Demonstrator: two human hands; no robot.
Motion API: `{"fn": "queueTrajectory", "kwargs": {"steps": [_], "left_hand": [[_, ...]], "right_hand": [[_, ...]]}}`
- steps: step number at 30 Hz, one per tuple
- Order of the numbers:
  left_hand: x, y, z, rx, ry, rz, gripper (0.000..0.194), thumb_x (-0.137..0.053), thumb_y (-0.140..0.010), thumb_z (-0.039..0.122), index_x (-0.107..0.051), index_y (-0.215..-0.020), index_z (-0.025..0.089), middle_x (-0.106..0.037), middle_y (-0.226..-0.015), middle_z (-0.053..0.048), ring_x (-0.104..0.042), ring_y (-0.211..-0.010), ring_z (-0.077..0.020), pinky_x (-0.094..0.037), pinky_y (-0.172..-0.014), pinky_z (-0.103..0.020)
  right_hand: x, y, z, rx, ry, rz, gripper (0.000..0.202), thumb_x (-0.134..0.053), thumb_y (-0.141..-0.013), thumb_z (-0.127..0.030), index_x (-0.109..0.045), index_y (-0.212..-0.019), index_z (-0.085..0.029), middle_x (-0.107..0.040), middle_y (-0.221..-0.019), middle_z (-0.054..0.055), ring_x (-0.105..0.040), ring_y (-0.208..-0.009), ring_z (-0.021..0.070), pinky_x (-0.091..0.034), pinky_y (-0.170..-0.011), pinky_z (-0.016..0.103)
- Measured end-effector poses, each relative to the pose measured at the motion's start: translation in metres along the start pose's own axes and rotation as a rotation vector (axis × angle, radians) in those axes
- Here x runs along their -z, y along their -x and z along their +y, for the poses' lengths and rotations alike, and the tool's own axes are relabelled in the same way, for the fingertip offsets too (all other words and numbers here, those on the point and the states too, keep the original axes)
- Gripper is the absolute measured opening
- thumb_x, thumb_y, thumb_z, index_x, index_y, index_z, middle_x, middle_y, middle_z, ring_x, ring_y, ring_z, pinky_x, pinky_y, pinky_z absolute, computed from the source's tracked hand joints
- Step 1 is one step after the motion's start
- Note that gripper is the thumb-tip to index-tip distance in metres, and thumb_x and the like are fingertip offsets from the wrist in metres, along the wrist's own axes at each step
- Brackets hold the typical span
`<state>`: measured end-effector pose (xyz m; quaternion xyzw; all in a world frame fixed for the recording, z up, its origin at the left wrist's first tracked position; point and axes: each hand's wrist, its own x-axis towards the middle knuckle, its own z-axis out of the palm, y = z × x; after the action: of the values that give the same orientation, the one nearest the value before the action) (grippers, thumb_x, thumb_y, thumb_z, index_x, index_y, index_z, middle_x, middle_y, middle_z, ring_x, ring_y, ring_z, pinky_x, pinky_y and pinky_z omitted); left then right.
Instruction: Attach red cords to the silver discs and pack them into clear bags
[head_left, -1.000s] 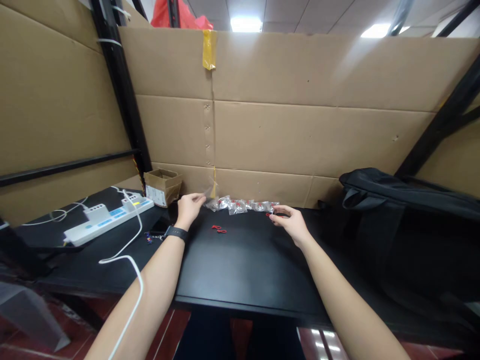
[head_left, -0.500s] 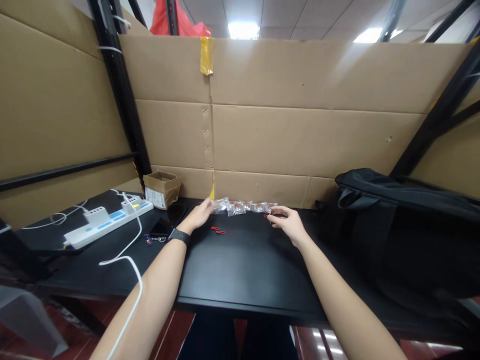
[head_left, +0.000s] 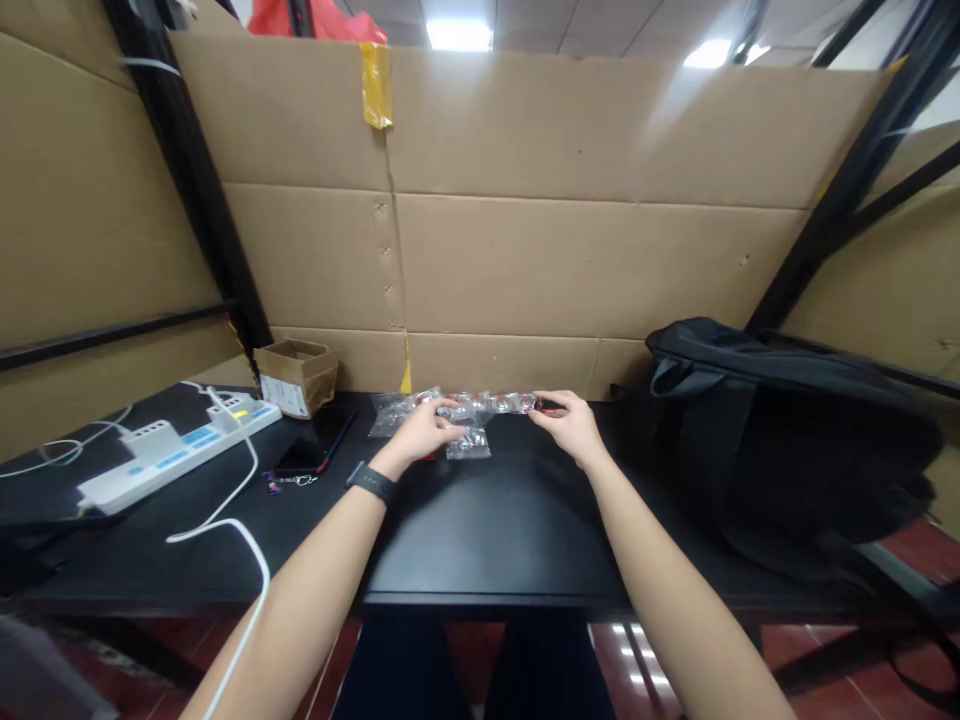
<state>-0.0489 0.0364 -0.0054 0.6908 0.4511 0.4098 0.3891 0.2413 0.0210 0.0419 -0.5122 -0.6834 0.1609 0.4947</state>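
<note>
Clear plastic packets (head_left: 504, 403) with small red bits in them lie in a row along the back of the black table. My left hand (head_left: 426, 432) is over the row's left part, with thumb and forefinger curled at a clear plastic packet (head_left: 469, 444) that sticks out towards me. Another flat clear packet (head_left: 386, 413) rests left of this hand. At the row's right end, the fingers of my right hand (head_left: 574, 428) are closed round a small red cord (head_left: 553, 411), partly hidden. A bit of red (head_left: 429, 458) shows under my left hand.
A white power strip (head_left: 180, 455) with plugs and a white cable lies at the left. Nearby are a phone (head_left: 313, 445) with a charm and a small open cardboard box (head_left: 298, 372). A black bag (head_left: 787, 450) fills the right side. Cardboard (head_left: 510, 260) walls the back.
My left hand has moved right over the packets, and one packet has come towards me. My right hand has closed in on the row's right end. The view has shifted slightly.
</note>
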Motion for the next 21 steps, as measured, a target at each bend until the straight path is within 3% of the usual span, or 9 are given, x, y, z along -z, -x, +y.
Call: {"fn": "queueTrajectory", "kwargs": {"steps": [3,5,9,11,14,16,19,21], "left_hand": [[-0.039,0.005,0.005,-0.111,-0.209,-0.020,0.051,-0.072,-0.077,0.035,-0.055,-0.124,0.022,-0.071,-0.071,0.001,-0.068,-0.069,-0.0189,-0.048,-0.070,-0.028],[-0.053,0.008,0.007,-0.221,-0.328,0.042,0.052,-0.072,-0.079,0.036,-0.051,-0.125,0.023,-0.070,-0.079,0.001,-0.067,-0.075,-0.0201,-0.047,-0.074,-0.029],[-0.057,0.009,0.009,-0.323,-0.492,0.344,0.046,-0.073,-0.079,0.040,-0.049,-0.113,0.020,-0.063,-0.100,-0.007,-0.062,-0.094,-0.0255,-0.045,-0.079,-0.034],[-0.053,0.009,0.010,-0.372,-0.526,0.389,0.035,-0.070,-0.082,0.039,-0.050,-0.103,0.020,-0.061,-0.099,-0.007,-0.060,-0.093,-0.0245,-0.044,-0.078,-0.033],[-0.049,0.011,0.011,-0.500,-0.541,0.122,0.015,-0.063,-0.088,0.032,-0.054,-0.094,0.022,-0.060,-0.091,-0.002,-0.058,-0.083,-0.0194,-0.042,-0.075,-0.030],[-0.050,0.013,0.012,-0.576,-0.576,-0.061,0.008,-0.061,-0.089,0.028,-0.059,-0.096,0.024,-0.063,-0.097,-0.002,-0.059,-0.091,-0.0196,-0.042,-0.081,-0.031],[-0.055,0.016,0.012,-0.582,-0.631,-0.135,0.017,-0.059,-0.090,0.027,-0.062,-0.107,0.027,-0.065,-0.116,-0.003,-0.058,-0.108,-0.0224,-0.037,-0.092,-0.035],[-0.058,0.017,0.012,-0.534,-0.643,-0.159,0.020,-0.056,-0.092,0.029,-0.062,-0.111,0.028,-0.066,-0.118,-0.003,-0.059,-0.109,-0.0226,-0.035,-0.092,-0.036]], "right_hand": [[0.000,0.000,0.001,-0.003,0.075,-0.002,0.043,-0.077,-0.071,-0.035,-0.075,-0.110,-0.018,-0.072,-0.106,0.010,-0.071,-0.082,0.0193,-0.057,-0.080,0.031],[0.000,0.000,0.001,-0.033,0.103,-0.029,0.046,-0.078,-0.070,-0.033,-0.073,-0.113,-0.018,-0.074,-0.100,0.008,-0.072,-0.077,0.0182,-0.057,-0.078,0.030],[0.000,0.000,0.002,-0.040,0.127,-0.074,0.045,-0.079,-0.068,-0.031,-0.071,-0.111,-0.019,-0.075,-0.092,0.006,-0.071,-0.072,0.0172,-0.057,-0.072,0.028],[0.001,0.000,0.002,-0.032,0.147,-0.092,0.043,-0.079,-0.067,-0.030,-0.071,-0.108,-0.020,-0.075,-0.091,0.005,-0.071,-0.071,0.0169,-0.057,-0.071,0.027],[0.004,0.000,0.002,-0.031,0.176,-0.092,0.040,-0.079,-0.067,-0.030,-0.071,-0.104,-0.020,-0.075,-0.091,0.005,-0.071,-0.071,0.0166,-0.056,-0.070,0.027],[0.006,0.001,0.001,-0.031,0.184,-0.079,0.036,-0.079,-0.066,-0.031,-0.072,-0.100,-0.019,-0.075,-0.091,0.005,-0.070,-0.071,0.0164,-0.056,-0.071,0.028],[0.008,0.001,-0.001,-0.021,0.159,-0.088,0.034,-0.079,-0.066,-0.032,-0.071,-0.097,-0.018,-0.074,-0.092,0.006,-0.069,-0.070,0.0160,-0.056,-0.070,0.028],[0.009,0.003,-0.005,-0.006,0.108,-0.160,0.036,-0.079,-0.066,-0.033,-0.070,-0.097,-0.017,-0.074,-0.090,0.006,-0.069,-0.070,0.0157,-0.057,-0.069,0.027]]}}
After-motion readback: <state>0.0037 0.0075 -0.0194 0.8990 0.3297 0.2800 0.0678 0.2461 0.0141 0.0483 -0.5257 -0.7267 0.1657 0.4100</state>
